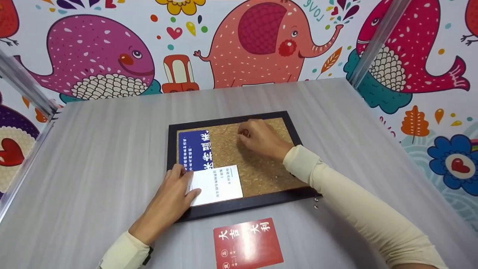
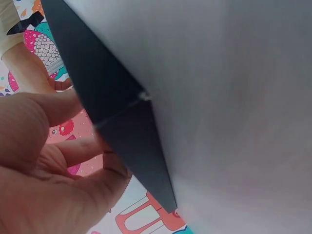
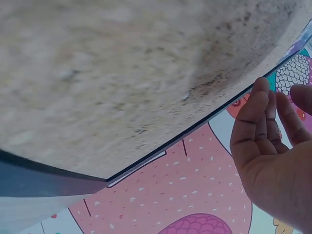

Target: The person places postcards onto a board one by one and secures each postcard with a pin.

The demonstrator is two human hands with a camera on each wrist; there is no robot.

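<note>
a: where is the white card (image 1: 217, 184)?
b: it lies on the cork board (image 1: 239, 162), at its near left corner, overlapping the black frame and just touching a blue card (image 1: 195, 150).
a: and the left hand (image 1: 168, 201)?
b: it rests flat on the card's left edge, fingers relaxed, thumb on the card.
a: the right hand (image 1: 261, 139)?
b: its fingers are curled down on the cork; whether they pinch anything cannot be told. a red card (image 1: 247, 243) lies on the table (image 1: 93, 157) nearby.

Black-framed cork board (image 1: 261, 168), red card (image 1: 247, 244)
</note>
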